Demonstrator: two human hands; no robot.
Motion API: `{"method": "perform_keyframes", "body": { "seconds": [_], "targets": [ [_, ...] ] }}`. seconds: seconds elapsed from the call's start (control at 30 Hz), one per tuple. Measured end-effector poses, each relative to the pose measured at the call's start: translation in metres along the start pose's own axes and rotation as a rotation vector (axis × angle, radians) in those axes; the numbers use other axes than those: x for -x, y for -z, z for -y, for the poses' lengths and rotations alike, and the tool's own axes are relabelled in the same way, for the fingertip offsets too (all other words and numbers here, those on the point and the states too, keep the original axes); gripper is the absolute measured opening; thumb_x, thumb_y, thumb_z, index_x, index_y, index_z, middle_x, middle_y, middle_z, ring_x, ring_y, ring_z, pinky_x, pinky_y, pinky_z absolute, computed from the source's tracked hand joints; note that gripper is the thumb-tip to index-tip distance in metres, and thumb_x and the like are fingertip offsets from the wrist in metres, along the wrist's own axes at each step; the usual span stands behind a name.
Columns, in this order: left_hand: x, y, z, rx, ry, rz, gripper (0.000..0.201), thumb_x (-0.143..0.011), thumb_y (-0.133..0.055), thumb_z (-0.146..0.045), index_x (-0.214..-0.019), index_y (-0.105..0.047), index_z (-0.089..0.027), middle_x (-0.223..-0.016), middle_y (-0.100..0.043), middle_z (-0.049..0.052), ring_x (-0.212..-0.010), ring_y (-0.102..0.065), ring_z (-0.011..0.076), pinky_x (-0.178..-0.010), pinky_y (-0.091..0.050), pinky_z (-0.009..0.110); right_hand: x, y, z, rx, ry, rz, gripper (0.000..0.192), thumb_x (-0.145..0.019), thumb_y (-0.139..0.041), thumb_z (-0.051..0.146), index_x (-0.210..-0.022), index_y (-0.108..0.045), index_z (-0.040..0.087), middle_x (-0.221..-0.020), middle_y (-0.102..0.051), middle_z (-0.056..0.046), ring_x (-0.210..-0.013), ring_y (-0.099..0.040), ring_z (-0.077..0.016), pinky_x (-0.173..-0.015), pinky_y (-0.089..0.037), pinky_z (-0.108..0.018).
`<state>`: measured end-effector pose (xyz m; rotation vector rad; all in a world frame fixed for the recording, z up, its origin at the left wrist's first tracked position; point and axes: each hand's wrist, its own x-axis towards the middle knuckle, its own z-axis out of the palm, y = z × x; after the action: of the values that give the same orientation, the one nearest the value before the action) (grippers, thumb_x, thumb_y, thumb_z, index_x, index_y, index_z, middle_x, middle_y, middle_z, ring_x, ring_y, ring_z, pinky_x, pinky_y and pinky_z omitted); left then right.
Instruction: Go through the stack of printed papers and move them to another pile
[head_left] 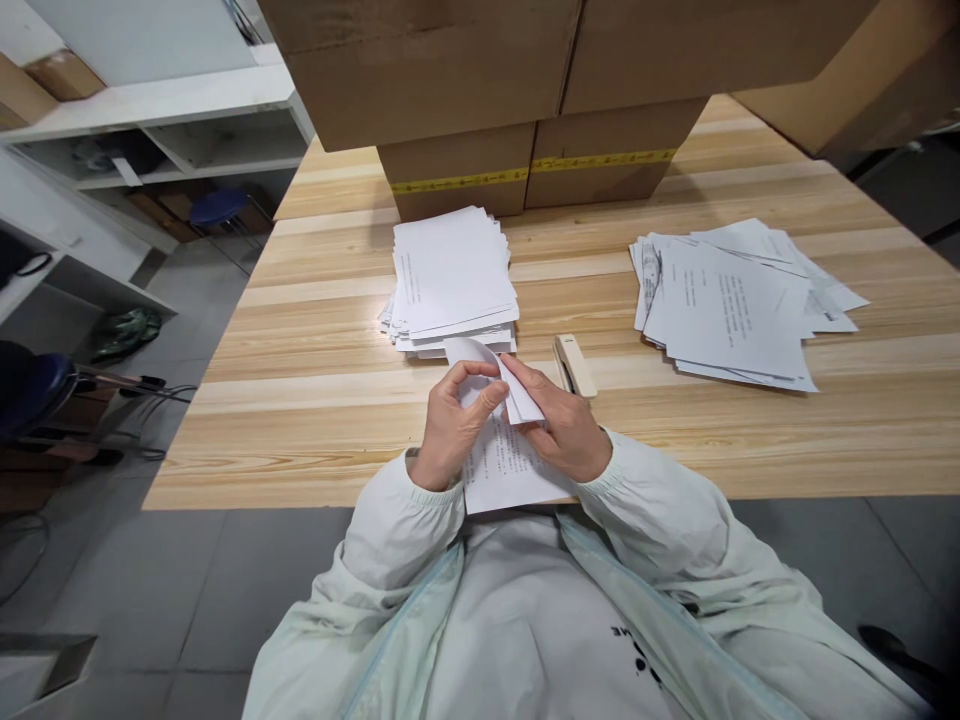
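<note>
The left hand and the right hand both hold a set of printed sheets at the near edge of the desk, just in front of the stapler; the left grip is closed on the sheets, thumb and forefinger pinching the top edge; the right grip is closed on them too, fingers pressing the folded-over top part, which curls up and back toward the person; the lower end of the sheets hangs past the desk edge over the person's lap.

The stapler lies flat on the desk, touching neither hand, just beyond the right hand; a neat stack of white paper sits to the left of the stapler and farther from the person, its near edge just beyond the curled top of the held sheets; a looser pile of printed pages is spread well to the right of the stapler, the pages fanned at different angles; 2 cardboard boxes with yellow tape stand side by side beyond the stapler at the back of the desk, with larger boxes stacked on top of them.

Both arms wear pale green sleeves; white shelves stand far left of the stapler, off the desk, above a grey floor.
</note>
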<state>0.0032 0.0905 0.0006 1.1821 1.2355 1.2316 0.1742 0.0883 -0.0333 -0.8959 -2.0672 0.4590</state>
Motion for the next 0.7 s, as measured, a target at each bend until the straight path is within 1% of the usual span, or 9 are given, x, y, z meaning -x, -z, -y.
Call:
{"method": "perform_keyframes", "body": {
  "seconds": [0.1, 0.17, 0.27, 0.33, 0.37, 0.43, 0.53, 0.63, 0.7],
  "targets": [
    [0.000, 0.001, 0.002, 0.019, 0.057, 0.008, 0.025, -0.074, -0.083, -0.040, -0.082, -0.072, -0.019, -0.078, -0.068, 0.000, -0.071, -0.056, 0.0134, -0.069, -0.045, 0.025, 0.000, 0.002, 0.001, -0.012, -0.016, 0.007, 0.081, -0.096, -0.063, 0.041, -0.164, -0.023, 0.024, -0.155, -0.051, -0.013, -0.139, -0.055, -0.0267, -0.113, -0.051, -0.040],
    [-0.001, 0.003, 0.004, 0.055, 0.101, -0.005, 0.024, -0.071, -0.085, -0.036, -0.078, -0.071, -0.018, -0.076, -0.067, -0.001, -0.069, -0.056, 0.0118, -0.068, -0.045, 0.024, 0.000, 0.003, 0.001, -0.017, -0.036, -0.029, 0.093, -0.091, -0.070, 0.046, -0.165, -0.018, 0.024, -0.156, -0.050, -0.015, -0.141, -0.053, -0.0287, -0.111, -0.052, -0.042],
    [-0.003, 0.005, 0.006, 0.162, 0.171, -0.062, 0.025, -0.066, -0.087, -0.032, -0.076, -0.069, -0.018, -0.076, -0.068, -0.001, -0.067, -0.057, 0.0104, -0.066, -0.046, 0.023, 0.002, 0.004, -0.002, 0.012, -0.112, -0.159, 0.103, -0.087, -0.075, 0.045, -0.165, -0.011, 0.026, -0.159, -0.045, -0.018, -0.144, -0.049, -0.0327, -0.109, -0.053, -0.047],
    [-0.004, 0.007, 0.006, 0.235, 0.204, -0.100, 0.027, -0.063, -0.087, -0.032, -0.075, -0.068, -0.018, -0.075, -0.068, -0.001, -0.065, -0.058, 0.0102, -0.064, -0.046, 0.023, 0.005, 0.007, -0.005, 0.042, -0.118, -0.251, 0.105, -0.085, -0.077, 0.040, -0.165, -0.010, 0.028, -0.163, -0.037, -0.019, -0.147, -0.044, -0.0362, -0.106, -0.054, -0.052],
    [-0.004, 0.008, 0.006, 0.255, 0.211, -0.116, 0.028, -0.063, -0.088, -0.032, -0.075, -0.067, -0.018, -0.074, -0.067, -0.002, -0.064, -0.058, 0.0101, -0.063, -0.046, 0.023, 0.006, 0.008, -0.005, 0.054, -0.096, -0.282, 0.102, -0.085, -0.077, 0.037, -0.164, -0.014, 0.030, -0.165, -0.034, -0.018, -0.148, -0.042, -0.0377, -0.103, -0.056, -0.054],
    [-0.003, 0.010, 0.005, 0.263, 0.203, -0.132, 0.028, -0.062, -0.087, -0.032, -0.074, -0.066, -0.018, -0.072, -0.066, -0.002, -0.063, -0.058, 0.0099, -0.061, -0.046, 0.022, 0.009, 0.013, -0.006, 0.074, -0.051, -0.300, 0.086, -0.085, -0.077, 0.031, -0.158, -0.032, 0.032, -0.165, -0.033, -0.016, -0.149, -0.041, -0.0385, -0.096, -0.059, -0.053],
    [0.000, 0.011, 0.004, 0.226, 0.171, -0.127, 0.027, -0.065, -0.086, -0.032, -0.074, -0.066, -0.018, -0.072, -0.065, -0.002, -0.062, -0.056, 0.0101, -0.060, -0.045, 0.022, 0.012, 0.021, -0.006, 0.060, -0.071, -0.239, 0.047, -0.088, -0.071, 0.024, -0.134, -0.063, 0.028, -0.154, -0.051, -0.015, -0.138, -0.055, -0.0343, -0.092, -0.061, -0.047],
    [0.004, 0.011, 0.004, 0.135, 0.101, -0.091, 0.025, -0.069, -0.086, -0.034, -0.075, -0.068, -0.019, -0.075, -0.066, -0.001, -0.067, -0.057, 0.0119, -0.065, -0.047, 0.024, 0.014, 0.024, -0.006, -0.067, -0.174, -0.232, 0.018, -0.091, -0.065, 0.025, -0.107, -0.074, 0.024, -0.130, -0.069, -0.014, -0.118, -0.068, -0.0287, -0.080, -0.061, -0.040],
    [0.006, 0.009, 0.006, 0.104, 0.023, -0.088, 0.026, -0.074, -0.084, -0.039, -0.083, -0.070, -0.020, -0.084, -0.069, 0.001, -0.078, -0.062, 0.0150, -0.074, -0.050, 0.026, 0.015, 0.023, -0.008, -0.144, -0.236, -0.284, 0.012, -0.093, -0.064, 0.028, -0.097, -0.074, 0.022, -0.118, -0.074, -0.012, -0.108, -0.071, -0.0263, -0.078, -0.060, -0.038]
  ]
}}
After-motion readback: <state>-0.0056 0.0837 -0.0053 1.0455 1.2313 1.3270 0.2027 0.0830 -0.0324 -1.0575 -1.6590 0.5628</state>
